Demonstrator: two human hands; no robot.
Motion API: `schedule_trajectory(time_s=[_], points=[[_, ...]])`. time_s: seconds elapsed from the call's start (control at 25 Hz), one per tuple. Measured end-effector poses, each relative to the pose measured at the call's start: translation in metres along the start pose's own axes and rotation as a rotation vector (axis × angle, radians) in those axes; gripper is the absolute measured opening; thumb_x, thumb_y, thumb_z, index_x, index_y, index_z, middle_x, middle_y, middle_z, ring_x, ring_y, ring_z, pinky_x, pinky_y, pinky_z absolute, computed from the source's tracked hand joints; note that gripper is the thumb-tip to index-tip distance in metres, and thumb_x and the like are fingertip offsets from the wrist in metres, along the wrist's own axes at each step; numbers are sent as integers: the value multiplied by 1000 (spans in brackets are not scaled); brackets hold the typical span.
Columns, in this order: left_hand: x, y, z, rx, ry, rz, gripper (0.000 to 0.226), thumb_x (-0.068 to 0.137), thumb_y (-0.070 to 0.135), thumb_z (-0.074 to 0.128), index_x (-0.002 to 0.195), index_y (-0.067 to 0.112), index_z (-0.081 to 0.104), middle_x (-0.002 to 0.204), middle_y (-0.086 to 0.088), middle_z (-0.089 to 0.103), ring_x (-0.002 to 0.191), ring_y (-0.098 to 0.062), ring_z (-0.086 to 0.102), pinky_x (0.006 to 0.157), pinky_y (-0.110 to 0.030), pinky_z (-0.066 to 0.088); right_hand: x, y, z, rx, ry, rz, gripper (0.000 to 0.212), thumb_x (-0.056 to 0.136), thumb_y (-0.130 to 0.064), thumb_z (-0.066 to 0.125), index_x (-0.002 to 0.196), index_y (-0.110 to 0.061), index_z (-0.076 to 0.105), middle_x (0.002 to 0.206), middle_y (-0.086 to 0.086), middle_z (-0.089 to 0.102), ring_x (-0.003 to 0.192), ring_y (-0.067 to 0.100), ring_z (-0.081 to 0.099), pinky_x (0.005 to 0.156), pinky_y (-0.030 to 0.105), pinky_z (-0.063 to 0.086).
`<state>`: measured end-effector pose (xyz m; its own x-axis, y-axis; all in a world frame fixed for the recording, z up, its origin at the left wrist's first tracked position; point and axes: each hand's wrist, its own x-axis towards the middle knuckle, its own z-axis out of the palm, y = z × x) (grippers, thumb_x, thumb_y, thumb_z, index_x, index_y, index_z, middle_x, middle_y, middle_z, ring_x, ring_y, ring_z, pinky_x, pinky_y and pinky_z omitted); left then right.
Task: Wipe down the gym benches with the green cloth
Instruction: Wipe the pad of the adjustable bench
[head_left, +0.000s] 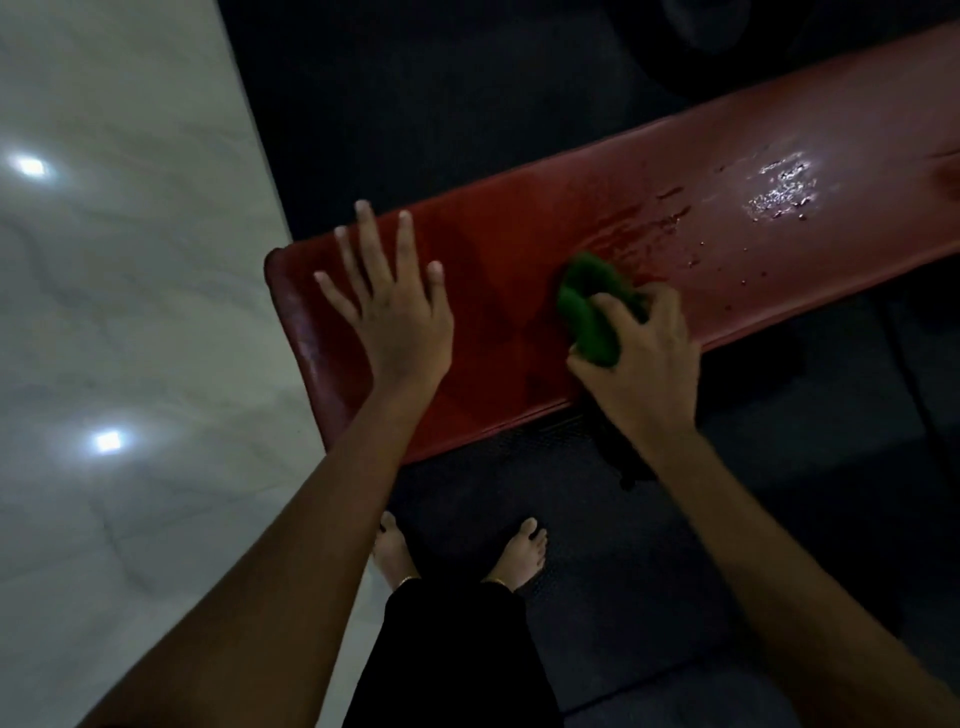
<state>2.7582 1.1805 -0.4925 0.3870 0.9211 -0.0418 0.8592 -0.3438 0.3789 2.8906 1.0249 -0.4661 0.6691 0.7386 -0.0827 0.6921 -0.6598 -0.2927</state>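
Right hand (636, 364) grips the green cloth (592, 306), fingers and thumb curled round the bunched fabric, pressing it onto the red padded surface (498, 249). Cloth sticks out ahead of the knuckles, toward the far edge of the surface.

Left hand (392, 306) lies flat on the same surface, fingers straight and spread wide, palm down, holding nothing. It sits near the rounded end of the pad, well to the left of the cloth hand, with bare red pad between the two.

Beyond the right hand and off to its right: wet streaks and droplets (779, 189) on the pad, with a bright glare patch on them. Pad between the hands looks darker, matte.

Below both wrists: dark rubber floor mat (597, 545), two bare feet (522, 551) on it, dark trousers (452, 649). Left of the left forearm: pale glossy floor tile (130, 312) with two light reflections.

Far background too dark to make out.
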Motion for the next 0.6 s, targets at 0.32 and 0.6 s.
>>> schedule_trajectory(time_s=[0.32, 0.6], points=[[-14, 11, 26, 53, -56, -6, 55, 100, 37, 28, 151, 21, 16, 159, -3, 8, 146, -25, -2, 113, -48, -11, 12, -25, 11, -179, -22, -378, 62, 72, -40, 73, 128, -22, 55, 129, 19, 50, 104, 39, 54, 82, 49, 42], [-12, 18, 27, 101, -50, -36, 57, 97, 41, 18, 151, 22, 14, 159, -3, 8, 146, -25, -2, 114, -51, -9, 94, -14, -16, -101, -67, 151, 62, 85, -44, 58, 141, -29, 37, 140, 10, 34, 123, 31, 38, 99, 44, 31]])
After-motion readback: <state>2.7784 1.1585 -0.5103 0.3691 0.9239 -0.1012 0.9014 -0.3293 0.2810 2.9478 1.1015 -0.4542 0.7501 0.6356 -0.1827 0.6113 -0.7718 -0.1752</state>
